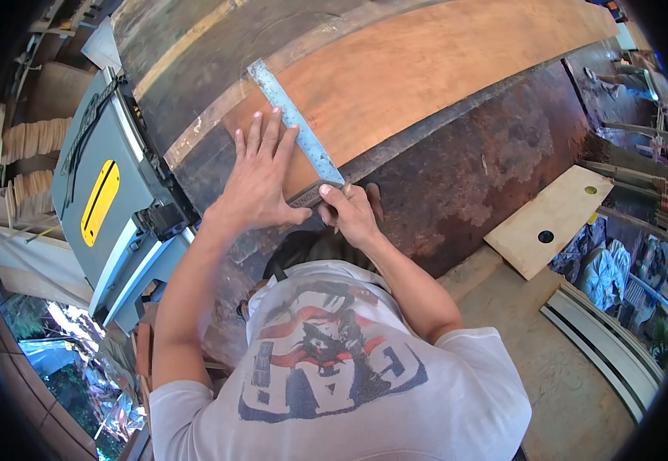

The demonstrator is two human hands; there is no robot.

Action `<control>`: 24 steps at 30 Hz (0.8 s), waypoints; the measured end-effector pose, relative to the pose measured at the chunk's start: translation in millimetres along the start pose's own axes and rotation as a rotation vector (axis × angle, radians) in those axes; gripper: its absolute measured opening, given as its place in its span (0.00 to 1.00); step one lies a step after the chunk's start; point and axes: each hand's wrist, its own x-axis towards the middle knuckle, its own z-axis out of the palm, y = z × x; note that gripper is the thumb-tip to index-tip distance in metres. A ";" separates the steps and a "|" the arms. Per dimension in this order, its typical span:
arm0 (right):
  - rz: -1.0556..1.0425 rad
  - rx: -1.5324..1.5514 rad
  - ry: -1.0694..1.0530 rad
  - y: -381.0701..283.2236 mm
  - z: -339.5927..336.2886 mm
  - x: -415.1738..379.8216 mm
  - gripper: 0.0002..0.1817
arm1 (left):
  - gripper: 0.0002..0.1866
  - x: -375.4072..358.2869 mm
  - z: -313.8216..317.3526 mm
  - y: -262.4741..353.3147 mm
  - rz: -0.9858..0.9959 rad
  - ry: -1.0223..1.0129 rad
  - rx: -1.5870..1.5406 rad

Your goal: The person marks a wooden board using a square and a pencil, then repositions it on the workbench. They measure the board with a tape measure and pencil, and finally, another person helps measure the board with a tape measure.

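A long reddish-brown wooden board (pixel 426 69) lies across a dark, stained tabletop. Across its near end rests a square with a speckled metal blade (pixel 297 123); its dark stock (pixel 308 195) sits along the board's near edge. My left hand (pixel 261 177) is spread flat over the board's end, fingertips beside the blade and thumb by the stock. My right hand (pixel 352 215) is closed in a pinch at the corner where blade and stock meet. A thin pencil seems to be in its fingers, mostly hidden, and the thumb touches the stock's end.
At left stands a grey machine cover with a yellow insert plate (pixel 100 203). A pale panel with two holes (pixel 545 223) lies at right, above a curved white-edged piece (pixel 603 346). Stacked wood pieces (pixel 36 140) are at far left. Another person's legs (pixel 626 81) show at upper right.
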 end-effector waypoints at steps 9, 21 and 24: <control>0.012 0.005 0.046 -4.4 4.5 -3.5 0.19 | 0.68 -1.2 -1.7 2.5 -0.035 -0.023 -0.032; 0.008 0.016 0.056 -4.1 5.3 -3.9 0.20 | 0.68 -1.1 -0.3 0.0 -0.016 -0.012 -0.061; 0.015 0.024 0.044 -2.2 4.6 -2.8 0.20 | 0.67 -0.3 -0.3 -1.5 -0.013 -0.007 -0.062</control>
